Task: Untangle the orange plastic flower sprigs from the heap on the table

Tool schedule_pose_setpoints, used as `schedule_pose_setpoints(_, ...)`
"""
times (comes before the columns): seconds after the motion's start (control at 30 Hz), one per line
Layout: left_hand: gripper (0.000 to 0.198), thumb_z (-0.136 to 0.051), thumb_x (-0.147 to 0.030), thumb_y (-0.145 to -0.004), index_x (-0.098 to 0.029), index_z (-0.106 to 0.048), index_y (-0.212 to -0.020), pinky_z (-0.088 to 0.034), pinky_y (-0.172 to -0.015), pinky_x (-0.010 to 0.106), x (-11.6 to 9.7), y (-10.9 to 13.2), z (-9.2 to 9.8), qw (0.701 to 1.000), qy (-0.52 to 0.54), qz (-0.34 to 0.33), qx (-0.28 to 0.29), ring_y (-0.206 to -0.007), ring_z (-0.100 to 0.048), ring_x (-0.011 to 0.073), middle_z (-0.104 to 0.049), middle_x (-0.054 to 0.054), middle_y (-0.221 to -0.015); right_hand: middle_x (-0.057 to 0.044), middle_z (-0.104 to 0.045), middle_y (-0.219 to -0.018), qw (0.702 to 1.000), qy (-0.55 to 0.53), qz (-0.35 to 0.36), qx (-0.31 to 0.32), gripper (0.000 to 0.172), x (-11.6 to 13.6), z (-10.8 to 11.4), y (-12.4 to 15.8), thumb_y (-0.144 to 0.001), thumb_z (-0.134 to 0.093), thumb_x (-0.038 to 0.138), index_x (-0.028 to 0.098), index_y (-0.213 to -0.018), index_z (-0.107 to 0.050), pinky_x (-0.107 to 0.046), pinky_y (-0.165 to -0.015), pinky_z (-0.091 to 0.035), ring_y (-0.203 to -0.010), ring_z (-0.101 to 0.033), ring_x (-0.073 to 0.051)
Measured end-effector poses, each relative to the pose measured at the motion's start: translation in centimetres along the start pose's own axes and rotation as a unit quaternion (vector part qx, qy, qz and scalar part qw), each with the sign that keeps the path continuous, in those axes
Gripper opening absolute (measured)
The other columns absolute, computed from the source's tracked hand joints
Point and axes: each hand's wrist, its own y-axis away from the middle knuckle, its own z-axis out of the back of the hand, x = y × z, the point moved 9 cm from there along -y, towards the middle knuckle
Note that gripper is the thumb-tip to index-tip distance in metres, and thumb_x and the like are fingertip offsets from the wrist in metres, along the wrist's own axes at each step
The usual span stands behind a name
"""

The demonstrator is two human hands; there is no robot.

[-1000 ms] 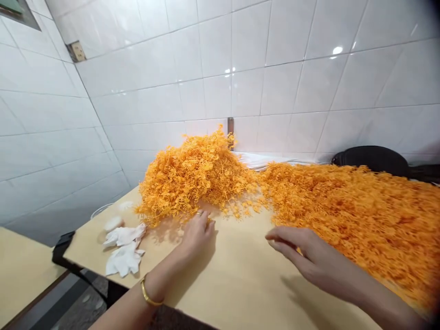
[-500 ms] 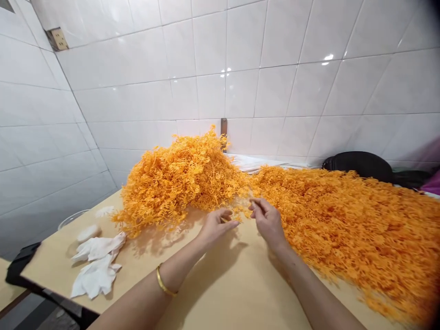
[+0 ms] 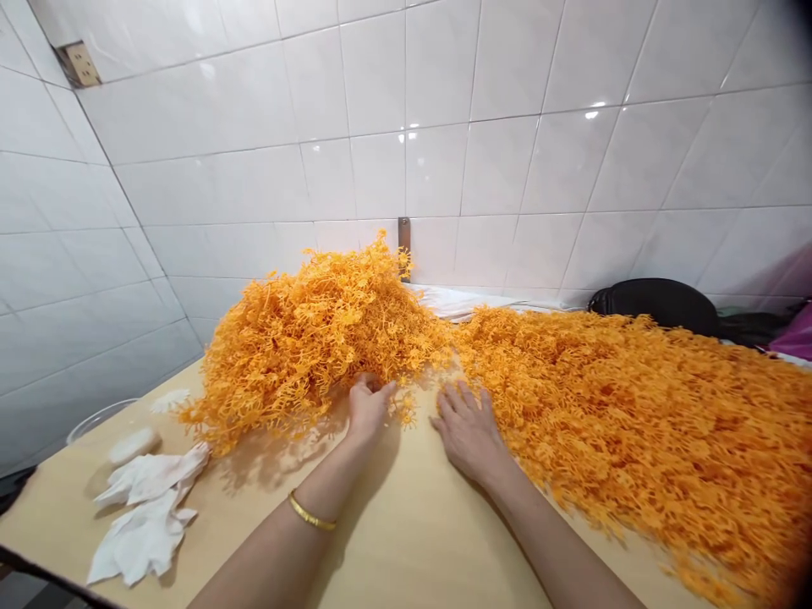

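Currently, the tall orange heap of branching sprigs stands on the worktop. At its front edge is the left hand; its fingertips are partly hidden, so I cannot tell whether they grip anything. To the right of the heap, the right hand is palm down, fingers spread apart, beside the wide orange layer. Above and left of the heap is a wall socket, its markings too small for reading.
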Motion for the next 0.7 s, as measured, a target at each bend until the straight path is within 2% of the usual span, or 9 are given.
schedule_pose_setpoints(0.1, 0.034, -0.064, -0.024, -0.057, -0.012, -0.052, -0.086, -0.033, -0.049, 0.021, -0.2, 0.2, -1.0, 0.998, -0.046, -0.018, 0.032, -0.051, -0.045, 0.0089, -0.049, -0.003, -0.056, -0.019, -0.049, -0.115, 0.995, 0.051, -0.076, -0.042, 0.030, -2.6, 1.4, 0.2, -0.081, -0.037, 0.019, 0.009, -0.103, -0.054, -0.056, -0.090, -0.016, -0.115, -0.031, -0.034)
schedule_pose_setpoints(0.17, 0.030, -0.061, -0.023, -0.059, -0.012, -0.051, -0.085, -0.030, -0.045, 0.020, -0.3, 0.5, -1.7, 0.998, -0.021, -0.014, 0.057, -0.046, -0.041, 0.0069, -0.044, -0.005, -0.052, -0.020, -0.049, -0.112, 0.991, 0.040, -0.100, -0.082, 0.027, -3.1, 2.9, 0.2, -0.080, -0.038, 0.019, 0.008, -0.099, -0.055, -0.054, -0.089, -0.021, -0.111, -0.034, -0.034)
schedule_pose_setpoints(0.3, 0.025, -0.057, -0.026, -0.063, -0.014, -0.049, -0.083, -0.022, -0.037, 0.018, -0.7, 1.8, -3.1, 0.985, 0.114, 0.029, 0.129, -0.036, -0.030, 0.0026, -0.042, -0.007, -0.052, -0.015, -0.051, -0.107, 0.982, -0.115, -0.061, -0.139, 0.028, -1.0, 4.4, -0.3, -0.083, -0.034, 0.022, 0.011, -0.102, -0.050, -0.041, -0.087, -0.033, -0.103, -0.042, -0.025)
schedule_pose_setpoints(0.4, 0.028, -0.054, -0.025, -0.064, -0.015, -0.050, -0.089, -0.018, -0.034, 0.018, -0.6, 2.5, -4.2, 0.967, 0.175, 0.064, 0.173, -0.033, -0.027, 0.0027, -0.039, -0.007, -0.050, -0.013, -0.049, -0.113, 0.964, -0.236, -0.009, -0.119, 0.037, 1.2, 3.5, -0.9, -0.083, -0.032, 0.023, 0.012, -0.118, -0.037, -0.035, -0.085, -0.037, -0.105, -0.043, -0.020)
schedule_pose_setpoints(0.47, 0.027, -0.053, -0.023, -0.064, -0.015, -0.052, -0.090, -0.020, -0.034, 0.018, -0.5, 2.5, -4.6, 0.964, 0.178, 0.068, 0.187, -0.034, -0.028, 0.0038, -0.038, -0.007, -0.049, -0.012, -0.050, -0.112, 0.961, -0.257, 0.003, -0.101, 0.039, 2.0, 2.6, -1.0, -0.083, -0.031, 0.020, 0.012, -0.121, -0.034, -0.034, -0.084, -0.038, -0.103, -0.045, -0.019)
schedule_pose_setpoints(0.5, 0.024, -0.052, -0.023, -0.065, -0.015, -0.054, -0.088, -0.022, -0.036, 0.019, -0.5, 2.5, -4.6, 0.967, 0.162, 0.058, 0.187, -0.035, -0.030, 0.0046, -0.039, -0.006, -0.049, -0.012, -0.052, -0.107, 0.963, -0.251, 0.004, -0.094, 0.037, 2.2, 2.2, -1.1, -0.083, -0.031, 0.019, 0.013, -0.118, -0.037, -0.034, -0.082, -0.039, -0.099, -0.047, -0.019)
schedule_pose_setpoints(0.57, 0.014, -0.051, -0.021, -0.067, -0.016, -0.059, -0.077, -0.030, -0.042, 0.021, -1.2, 2.3, -4.1, 0.981, 0.092, -0.007, 0.170, -0.042, -0.039, 0.0074, -0.045, -0.002, -0.053, -0.009, -0.056, -0.092, 0.972, -0.217, 0.003, -0.091, 0.030, 2.3, 2.0, -1.1, -0.082, -0.029, 0.015, 0.014, -0.107, -0.047, -0.032, -0.075, -0.040, -0.087, -0.050, -0.019)
schedule_pose_setpoints(0.63, 0.010, -0.051, -0.019, -0.068, -0.017, -0.060, -0.069, -0.036, -0.055, 0.025, -3.1, 2.7, -3.2, 0.984, -0.008, -0.111, 0.136, -0.058, -0.048, 0.0120, -0.052, 0.003, -0.063, -0.007, -0.056, -0.081, 0.982, -0.162, 0.006, -0.092, 0.028, 2.4, 2.1, -1.1, -0.080, -0.029, 0.010, 0.016, -0.093, -0.053, -0.031, -0.069, -0.039, -0.078, -0.050, -0.019)
schedule_pose_setpoints(0.7, 0.012, -0.049, -0.020, -0.071, -0.019, -0.061, -0.069, -0.037, -0.063, 0.027, -5.9, 3.9, -2.6, 0.966, -0.102, -0.207, 0.118, -0.069, -0.051, 0.0152, -0.055, 0.005, -0.071, -0.006, -0.055, -0.075, 0.990, -0.108, 0.016, -0.093, 0.028, 2.5, 2.0, -0.9, -0.076, -0.032, 0.006, 0.017, -0.087, -0.056, -0.031, -0.066, -0.038, -0.073, -0.049, -0.019)
